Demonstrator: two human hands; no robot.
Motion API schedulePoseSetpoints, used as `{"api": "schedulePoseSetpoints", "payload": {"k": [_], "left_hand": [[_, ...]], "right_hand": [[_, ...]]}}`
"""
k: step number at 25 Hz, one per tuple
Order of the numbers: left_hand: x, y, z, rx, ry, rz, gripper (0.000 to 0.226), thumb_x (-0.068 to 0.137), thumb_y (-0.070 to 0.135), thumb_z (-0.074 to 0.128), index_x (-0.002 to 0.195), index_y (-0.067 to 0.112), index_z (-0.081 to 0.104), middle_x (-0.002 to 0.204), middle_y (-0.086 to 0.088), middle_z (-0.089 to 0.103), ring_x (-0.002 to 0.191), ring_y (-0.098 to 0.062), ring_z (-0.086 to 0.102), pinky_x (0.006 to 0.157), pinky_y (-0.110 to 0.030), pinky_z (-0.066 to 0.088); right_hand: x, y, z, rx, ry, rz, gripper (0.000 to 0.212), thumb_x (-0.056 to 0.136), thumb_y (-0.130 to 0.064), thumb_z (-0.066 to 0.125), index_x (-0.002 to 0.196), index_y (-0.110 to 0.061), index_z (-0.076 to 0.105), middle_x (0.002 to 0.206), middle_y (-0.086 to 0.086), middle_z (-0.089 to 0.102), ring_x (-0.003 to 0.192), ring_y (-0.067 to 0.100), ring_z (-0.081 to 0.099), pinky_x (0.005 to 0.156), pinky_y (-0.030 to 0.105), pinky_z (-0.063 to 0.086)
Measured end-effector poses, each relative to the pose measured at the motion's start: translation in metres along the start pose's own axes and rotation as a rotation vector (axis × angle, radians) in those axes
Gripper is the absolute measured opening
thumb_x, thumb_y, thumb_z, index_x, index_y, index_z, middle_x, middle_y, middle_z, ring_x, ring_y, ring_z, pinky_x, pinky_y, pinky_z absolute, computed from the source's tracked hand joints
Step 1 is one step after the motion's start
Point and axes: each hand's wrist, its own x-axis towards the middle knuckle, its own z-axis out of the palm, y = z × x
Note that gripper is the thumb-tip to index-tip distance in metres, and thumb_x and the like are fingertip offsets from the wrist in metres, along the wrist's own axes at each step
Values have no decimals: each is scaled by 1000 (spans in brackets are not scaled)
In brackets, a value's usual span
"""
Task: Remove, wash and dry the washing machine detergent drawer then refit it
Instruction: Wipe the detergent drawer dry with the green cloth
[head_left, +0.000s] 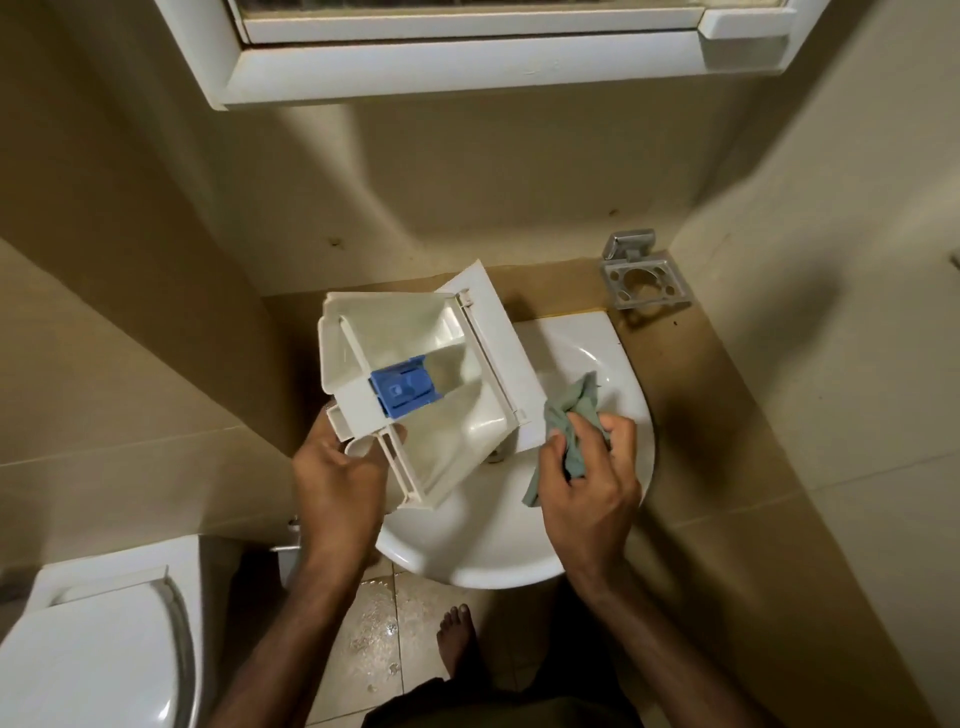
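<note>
Left hand (337, 470) grip clamps detergent drawer (421, 384); right hand (587, 473) clutches cloth (569, 415).

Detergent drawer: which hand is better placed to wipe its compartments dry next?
The right hand, probably. It already grips the green cloth beside the drawer's front panel, above the sink. The left hand holds the detergent drawer by its rear end, so it is busy supporting it.

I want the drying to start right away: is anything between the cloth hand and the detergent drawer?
Nothing visible. The right hand grips the green cloth just beside the front panel of the detergent drawer, which the left hand holds over the sink. Only open air separates cloth and drawer.
</note>
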Motion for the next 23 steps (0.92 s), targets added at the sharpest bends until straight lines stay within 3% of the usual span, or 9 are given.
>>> {"api": "schedulePoseSetpoints", "payload": {"k": [2,5,7,9,13,20,23], "left_hand": [[-4,-7,-4,155,-13,109,52,88,-10,65,115,33,72,93,22,78,89,3,72,71,-10,53],[-13,-27,-13,342,-73,209,63,84,-15,62,133,23,69,94,12,78,76,-5,72,60,-6,46],[-16,-36,-22,506,-134,337,71,78,-14,64,138,24,66,73,15,71,51,-6,61,50,-7,39],[-17,-39,-29,685,-223,466,85,68,-16,72,140,28,61,58,16,56,38,-4,44,48,-10,35],[-17,-44,-34,840,-291,544,116,52,-21,75,146,42,48,53,1,58,38,-19,47,51,-26,50],[-19,-51,-46,863,-214,626,112,48,-26,76,141,33,53,52,-1,58,38,-17,44,51,-19,41],[-19,-55,-44,879,-207,717,107,40,-28,76,135,22,67,56,-2,62,44,-10,36,49,-19,42]], "right_hand": [[13,-4,-7,42,18,35,22,90,-2,77,111,0,73,107,13,59,95,-4,45,80,3,42],[43,-5,-7,25,-111,-10,28,95,-9,73,122,-5,70,120,9,63,102,-6,45,84,-2,36],[65,3,2,-30,-230,-102,29,99,-15,67,128,-12,68,128,4,63,110,7,55,83,10,44],[84,12,16,-53,-335,-218,29,101,-15,62,129,-14,70,134,4,59,115,21,57,79,32,54],[108,11,46,-212,-513,-444,30,102,-16,57,130,-15,67,133,7,55,113,28,55,68,41,60],[114,7,43,-239,-550,-612,28,99,-18,65,126,-18,71,127,9,57,110,26,58,59,32,51],[109,25,31,-335,-575,-604,28,93,-25,62,118,-21,75,118,6,60,99,26,58,57,34,54]]}}
